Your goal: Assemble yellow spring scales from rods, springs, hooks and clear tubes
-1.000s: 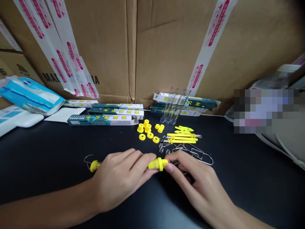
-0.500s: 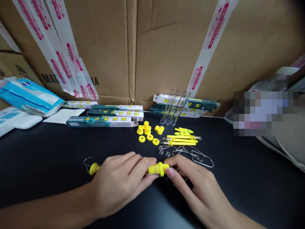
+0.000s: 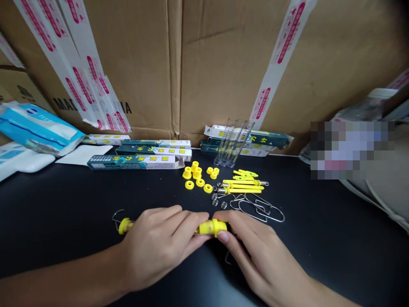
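Note:
My left hand [image 3: 162, 234] is wrapped round the clear barrel of a tubular spring scale [image 3: 206, 228], hiding its middle. From the left end, past a yellow cap, a bent metal hook [image 3: 116, 217] sticks out. My right hand [image 3: 252, 247] grips the yellow end cap [image 3: 220, 227] at the other end, thumb below and fingers above. Part of a thin wire hook [image 3: 227, 257] shows under that hand. Beyond my hands lie yellow caps and rings [image 3: 197, 172], yellow rods with springs [image 3: 243, 187], small coil springs [image 3: 215, 202] and wire hooks [image 3: 262, 209].
Several clear tubes [image 3: 232, 143] lean on green-and-white boxes [image 3: 271, 138] at the back. More such boxes [image 3: 134, 162] lie left, near a blue packet [image 3: 41, 128]. A cardboard wall [image 3: 211, 64] closes the back; a plastic bottle [image 3: 367, 104] stands right.
My right hand has shifted slightly left and closed further over the end cap, its fingers now more on top. My left hand keeps its hold on the spring scale.

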Motion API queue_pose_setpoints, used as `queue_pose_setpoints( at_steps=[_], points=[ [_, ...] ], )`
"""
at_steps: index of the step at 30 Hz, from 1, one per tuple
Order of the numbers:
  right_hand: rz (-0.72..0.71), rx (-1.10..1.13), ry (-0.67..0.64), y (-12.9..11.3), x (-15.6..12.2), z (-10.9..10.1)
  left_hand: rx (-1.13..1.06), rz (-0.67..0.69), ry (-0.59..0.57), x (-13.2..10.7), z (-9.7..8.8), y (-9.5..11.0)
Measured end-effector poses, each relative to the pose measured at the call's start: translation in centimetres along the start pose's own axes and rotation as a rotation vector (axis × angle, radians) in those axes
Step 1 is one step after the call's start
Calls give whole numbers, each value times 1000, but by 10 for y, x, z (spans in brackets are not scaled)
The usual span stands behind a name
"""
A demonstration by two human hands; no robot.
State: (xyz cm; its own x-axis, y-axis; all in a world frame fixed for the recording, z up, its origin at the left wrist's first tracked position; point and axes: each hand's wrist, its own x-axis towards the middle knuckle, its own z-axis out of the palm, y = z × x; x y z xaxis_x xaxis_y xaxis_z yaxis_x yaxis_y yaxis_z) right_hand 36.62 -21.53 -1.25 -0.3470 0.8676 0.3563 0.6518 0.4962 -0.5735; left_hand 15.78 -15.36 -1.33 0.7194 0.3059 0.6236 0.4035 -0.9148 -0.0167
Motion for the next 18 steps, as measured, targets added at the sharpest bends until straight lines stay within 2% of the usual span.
queue_pose_setpoints(
  at_steps=[18],
  points=[
    [12,56,26,3,-2,2,48,40,2,-1,0,-1]
  ],
)
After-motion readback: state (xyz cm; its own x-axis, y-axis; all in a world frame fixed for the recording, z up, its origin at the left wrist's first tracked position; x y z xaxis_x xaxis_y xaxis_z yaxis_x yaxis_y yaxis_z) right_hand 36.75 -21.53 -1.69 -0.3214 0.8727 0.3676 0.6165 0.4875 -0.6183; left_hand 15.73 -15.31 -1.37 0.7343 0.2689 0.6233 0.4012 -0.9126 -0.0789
